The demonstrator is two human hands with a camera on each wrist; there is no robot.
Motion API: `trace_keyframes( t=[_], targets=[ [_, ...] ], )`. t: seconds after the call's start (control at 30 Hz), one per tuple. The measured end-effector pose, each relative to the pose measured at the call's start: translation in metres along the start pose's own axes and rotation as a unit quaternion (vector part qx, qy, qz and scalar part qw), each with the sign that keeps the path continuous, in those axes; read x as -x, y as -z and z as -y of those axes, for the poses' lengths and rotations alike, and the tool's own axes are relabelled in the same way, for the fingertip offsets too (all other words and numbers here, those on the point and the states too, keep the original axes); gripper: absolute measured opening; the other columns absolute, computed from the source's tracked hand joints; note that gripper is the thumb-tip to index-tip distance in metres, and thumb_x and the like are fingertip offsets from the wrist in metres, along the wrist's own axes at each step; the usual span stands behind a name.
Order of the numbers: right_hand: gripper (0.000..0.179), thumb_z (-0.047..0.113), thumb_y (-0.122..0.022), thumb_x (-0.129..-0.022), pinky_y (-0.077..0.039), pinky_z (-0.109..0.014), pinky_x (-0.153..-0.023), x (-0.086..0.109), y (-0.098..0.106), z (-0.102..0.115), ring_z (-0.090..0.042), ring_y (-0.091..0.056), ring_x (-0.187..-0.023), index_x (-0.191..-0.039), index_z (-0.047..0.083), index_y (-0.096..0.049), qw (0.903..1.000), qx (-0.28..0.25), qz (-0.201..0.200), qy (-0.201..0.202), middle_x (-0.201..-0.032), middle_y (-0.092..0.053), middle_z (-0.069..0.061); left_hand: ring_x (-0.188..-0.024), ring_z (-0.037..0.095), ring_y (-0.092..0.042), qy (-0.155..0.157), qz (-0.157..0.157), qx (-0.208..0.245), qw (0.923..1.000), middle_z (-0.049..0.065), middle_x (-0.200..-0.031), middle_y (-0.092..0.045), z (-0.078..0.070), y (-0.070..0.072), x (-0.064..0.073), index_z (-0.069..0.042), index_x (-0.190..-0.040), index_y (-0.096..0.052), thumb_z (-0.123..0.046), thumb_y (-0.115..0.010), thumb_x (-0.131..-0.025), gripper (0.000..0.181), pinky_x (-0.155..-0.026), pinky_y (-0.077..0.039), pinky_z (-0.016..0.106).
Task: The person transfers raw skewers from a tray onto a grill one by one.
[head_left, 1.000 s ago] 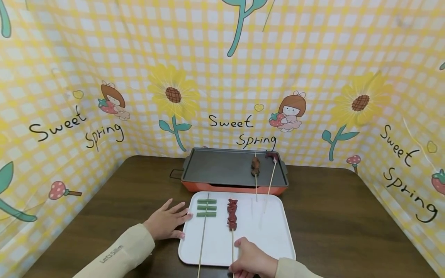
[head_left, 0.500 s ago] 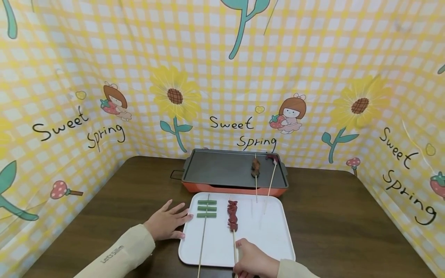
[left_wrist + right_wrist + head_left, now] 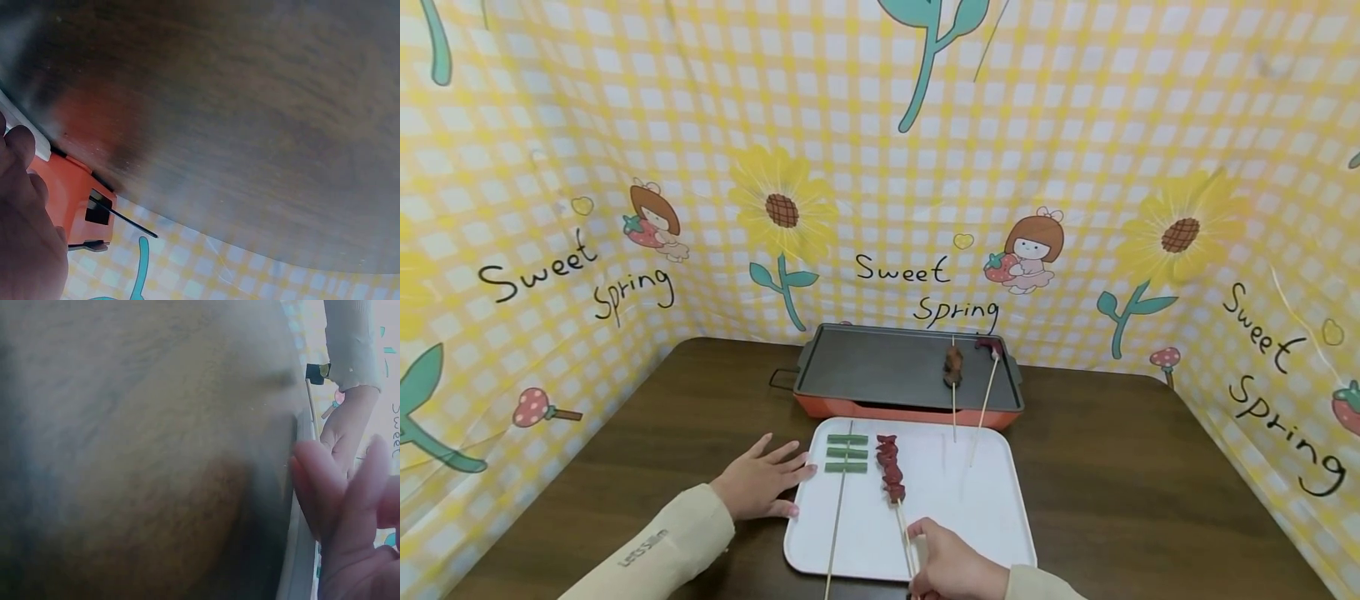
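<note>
Expect the dark-red meat skewer [image 3: 890,471] on its thin pale wooden stick [image 3: 902,517], over the white rectangular tray [image 3: 992,512], to handle light and stiff; best gripped below the meat, as pinched in the right hand [image 3: 955,563]. Find the left hand [image 3: 758,485] spread-fingered at the tray's left rim; cannot make out the stick's near end.

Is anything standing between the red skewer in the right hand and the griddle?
Nothing visible blocks the red skewer: only the white tray's far rim and the griddle's front edge intervene. Two other skewers lie farther right.
</note>
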State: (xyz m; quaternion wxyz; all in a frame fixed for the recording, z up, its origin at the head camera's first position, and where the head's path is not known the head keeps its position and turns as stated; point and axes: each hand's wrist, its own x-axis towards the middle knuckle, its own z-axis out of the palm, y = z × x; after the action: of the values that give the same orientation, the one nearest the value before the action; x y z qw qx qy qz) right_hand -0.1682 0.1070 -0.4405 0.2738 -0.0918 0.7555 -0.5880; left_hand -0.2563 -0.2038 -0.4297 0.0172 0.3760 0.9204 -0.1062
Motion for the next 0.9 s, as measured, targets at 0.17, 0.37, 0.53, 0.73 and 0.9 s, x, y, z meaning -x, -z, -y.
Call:
trace_keyframes(
  t=[0.17, 0.37, 0.53, 0.73, 0.9],
  targets=[
    [0.047, -0.022, -0.055, -0.07, -0.039, -0.012, -0.039, 0.001, 0.0, 0.003, -0.004, -0.052, -0.042, -0.108, 0.001, -0.043, 0.9996, -0.024, 0.006, 0.012, -0.054, -0.052, -0.004, -0.137, 0.028, -0.042, -0.001, -0.001, 0.003, 1.0, 0.005, -0.143, -0.053, 0.002, -0.002, 0.0, -0.018, -0.142, -0.052, -0.062, -0.047, -0.089, 0.069, -0.109, -0.028, 0.058],
    [0.048, -0.02, -0.055, -0.074, -0.035, -0.014, -0.034, 0.0, 0.001, 0.01, -0.004, -0.049, -0.037, -0.113, 0.003, -0.039, 0.9995, -0.03, 0.002, 0.008, -0.051, -0.055, -0.005, -0.138, 0.029, -0.04, 0.006, 0.007, 0.014, 0.9999, 0.006, -0.144, -0.052, 0.003, -0.002, -0.001, -0.017, -0.143, -0.051, -0.059, -0.05, -0.09, 0.068, -0.11, -0.026, 0.059],
    [0.048, -0.019, -0.054, -0.073, -0.034, -0.015, -0.033, 0.001, 0.003, 0.011, -0.005, -0.05, -0.037, -0.113, 0.002, -0.038, 0.9995, -0.027, -0.001, 0.017, -0.051, -0.055, -0.005, -0.138, 0.031, -0.04, 0.002, 0.005, 0.022, 0.9997, 0.007, -0.144, -0.052, 0.003, -0.003, -0.002, -0.017, -0.143, -0.051, -0.06, -0.049, -0.09, 0.069, -0.109, -0.026, 0.059],
    [0.047, -0.02, -0.055, -0.074, -0.033, -0.015, -0.035, 0.005, 0.007, 0.011, -0.005, -0.046, -0.037, -0.111, 0.004, -0.041, 0.9997, -0.019, 0.012, 0.002, -0.051, -0.055, -0.004, -0.138, 0.031, -0.04, 0.0, 0.008, 0.036, 0.9993, 0.007, -0.144, -0.052, 0.001, -0.002, -0.002, -0.017, -0.143, -0.051, -0.063, -0.047, -0.089, 0.071, -0.109, -0.025, 0.06],
    [0.047, -0.018, -0.055, -0.075, -0.035, -0.016, -0.034, 0.002, 0.011, 0.015, -0.005, -0.049, -0.037, -0.115, 0.002, -0.04, 0.9995, -0.02, 0.018, 0.015, -0.053, -0.057, -0.004, -0.139, 0.031, -0.039, 0.007, 0.01, 0.032, 0.9994, 0.007, -0.145, -0.051, 0.003, -0.005, -0.002, -0.018, -0.144, -0.051, -0.062, -0.048, -0.089, 0.07, -0.11, -0.025, 0.059]
  ],
)
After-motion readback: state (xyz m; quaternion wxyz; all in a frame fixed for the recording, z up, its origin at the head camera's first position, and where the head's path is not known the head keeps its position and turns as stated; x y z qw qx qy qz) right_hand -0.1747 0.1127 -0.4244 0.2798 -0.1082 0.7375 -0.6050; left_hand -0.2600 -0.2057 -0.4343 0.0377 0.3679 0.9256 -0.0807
